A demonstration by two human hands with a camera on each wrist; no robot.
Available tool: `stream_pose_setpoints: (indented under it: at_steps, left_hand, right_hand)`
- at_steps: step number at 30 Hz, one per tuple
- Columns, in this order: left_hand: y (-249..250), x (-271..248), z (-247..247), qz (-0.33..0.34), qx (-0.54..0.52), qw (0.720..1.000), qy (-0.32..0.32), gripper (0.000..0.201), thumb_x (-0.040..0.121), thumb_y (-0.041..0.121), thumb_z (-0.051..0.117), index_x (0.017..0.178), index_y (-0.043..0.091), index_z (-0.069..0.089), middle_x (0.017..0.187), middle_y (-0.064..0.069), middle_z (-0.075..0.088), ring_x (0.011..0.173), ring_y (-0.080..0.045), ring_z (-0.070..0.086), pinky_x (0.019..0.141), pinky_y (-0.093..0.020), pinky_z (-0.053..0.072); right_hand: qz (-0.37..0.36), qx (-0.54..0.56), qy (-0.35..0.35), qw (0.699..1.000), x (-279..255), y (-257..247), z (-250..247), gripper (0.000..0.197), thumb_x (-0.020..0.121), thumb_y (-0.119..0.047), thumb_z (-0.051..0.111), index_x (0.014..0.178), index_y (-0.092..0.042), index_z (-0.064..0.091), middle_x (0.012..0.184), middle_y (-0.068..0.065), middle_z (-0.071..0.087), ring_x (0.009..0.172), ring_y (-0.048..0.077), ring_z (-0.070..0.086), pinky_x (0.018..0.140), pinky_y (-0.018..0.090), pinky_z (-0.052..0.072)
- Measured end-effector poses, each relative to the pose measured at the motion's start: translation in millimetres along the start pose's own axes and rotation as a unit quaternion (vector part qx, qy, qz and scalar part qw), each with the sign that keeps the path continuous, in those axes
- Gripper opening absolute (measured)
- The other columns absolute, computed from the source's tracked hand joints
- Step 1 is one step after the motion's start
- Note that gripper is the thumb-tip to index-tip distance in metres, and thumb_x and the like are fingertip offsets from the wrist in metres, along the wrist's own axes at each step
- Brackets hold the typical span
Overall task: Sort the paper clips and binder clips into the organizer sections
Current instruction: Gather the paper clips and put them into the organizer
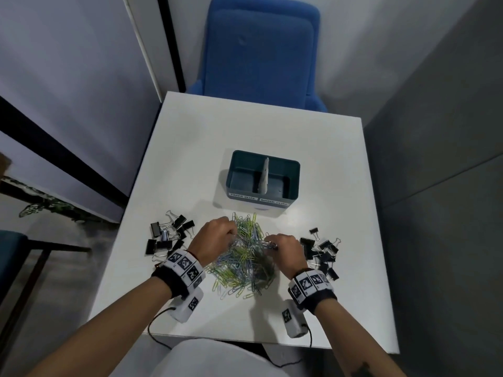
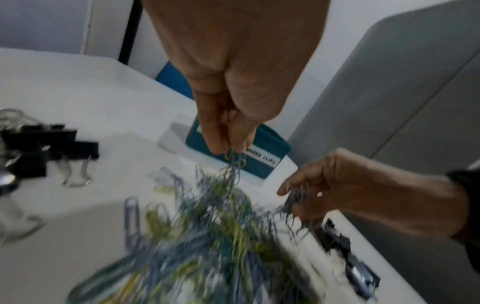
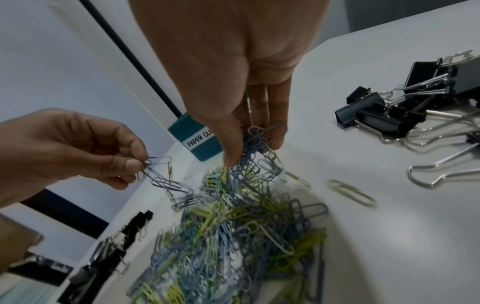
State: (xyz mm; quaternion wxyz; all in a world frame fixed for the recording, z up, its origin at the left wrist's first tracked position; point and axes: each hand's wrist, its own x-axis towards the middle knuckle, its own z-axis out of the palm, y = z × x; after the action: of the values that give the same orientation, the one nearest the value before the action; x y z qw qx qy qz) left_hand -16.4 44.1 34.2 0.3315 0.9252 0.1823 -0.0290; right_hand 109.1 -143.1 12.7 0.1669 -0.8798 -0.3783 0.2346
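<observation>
The white square table (image 1: 313, 164) stands in front of the seated person, with the blue upholstered chair (image 1: 258, 50) behind its far edge. On the table, past its middle, sits the teal plastic two-section organizer (image 1: 292, 180), an upright divider splitting it into a left and a right compartment. Nearer the person, just before the organizer, lies the heap of blue, green and silver wire paper clips (image 1: 242, 265). A cluster of black metal binder clips (image 1: 168, 238) lies to the left of the heap, a second cluster of black binder clips (image 1: 324, 254) to its right. The left hand (image 1: 215, 235) and the right hand (image 1: 285, 250) are over the heap, each pinching paper clips lifted from it.
</observation>
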Motion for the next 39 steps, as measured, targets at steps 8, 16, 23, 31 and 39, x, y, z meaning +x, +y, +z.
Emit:
stream_pose_setpoints:
  at_steps: [8, 16, 23, 31, 39]
  left_hand:
    - [40, 25, -94, 0.024, -0.069, 0.994, 0.079, 0.009, 0.086, 0.006, 0.067, 0.086, 0.014, 0.071, 0.081, 0.009, 0.062, 0.074, 0.001, 0.058, 0.068, -0.010, 0.042]
    - [61, 85, -140, 0.036, -0.075, 0.981, 0.178, 0.013, 0.081, 0.006, 0.070, 0.080, 0.019, 0.070, 0.080, 0.003, 0.065, 0.073, -0.010, 0.058, 0.073, -0.021, 0.047]
    - [33, 108, -100, -0.030, -0.056, 0.991, 0.118, 0.014, 0.081, 0.004, 0.070, 0.087, 0.016, 0.069, 0.093, -0.001, 0.060, 0.078, -0.016, 0.059, 0.074, -0.029, 0.050]
    - [-27, 50, -13, -0.133, 0.026, 0.990, -0.043, 0.022, 0.087, 0.013, 0.060, 0.109, 0.015, 0.061, 0.115, -0.009, 0.060, 0.106, -0.027, 0.056, 0.087, -0.038, 0.049]
    - [-39, -3, 48, -0.131, 0.133, 0.967, -0.172, 0.079, 0.091, 0.049, 0.054, 0.152, 0.023, 0.009, 0.159, -0.013, 0.006, 0.143, -0.035, 0.013, 0.110, -0.052, 0.031]
  right_hand:
    - [-0.008, 0.072, 0.023, 0.997, 0, -6, -29, 0.017, 0.077, -0.017, 0.080, 0.092, -0.020, 0.076, 0.084, 0.000, 0.075, 0.074, 0.012, 0.067, 0.071, 0.023, 0.052]
    - [-0.057, 0.113, 0.065, 0.990, 25, -38, -88, 0.018, 0.075, -0.025, 0.082, 0.092, -0.022, 0.075, 0.086, -0.003, 0.074, 0.073, 0.009, 0.065, 0.075, 0.027, 0.056]
    - [-0.069, 0.118, 0.100, 0.985, 81, -73, -129, 0.020, 0.076, -0.021, 0.081, 0.095, -0.017, 0.074, 0.089, -0.001, 0.074, 0.079, 0.012, 0.066, 0.078, 0.031, 0.056]
    - [-0.020, 0.091, 0.081, 0.992, 127, -88, -108, 0.050, 0.080, -0.033, 0.077, 0.125, -0.018, 0.061, 0.117, 0.004, 0.068, 0.104, 0.020, 0.064, 0.091, 0.038, 0.053]
    - [0.015, 0.017, -0.045, 0.999, 49, -31, -18, 0.049, 0.085, -0.035, 0.070, 0.129, -0.017, 0.056, 0.127, 0.008, 0.062, 0.109, 0.023, 0.060, 0.091, 0.036, 0.051]
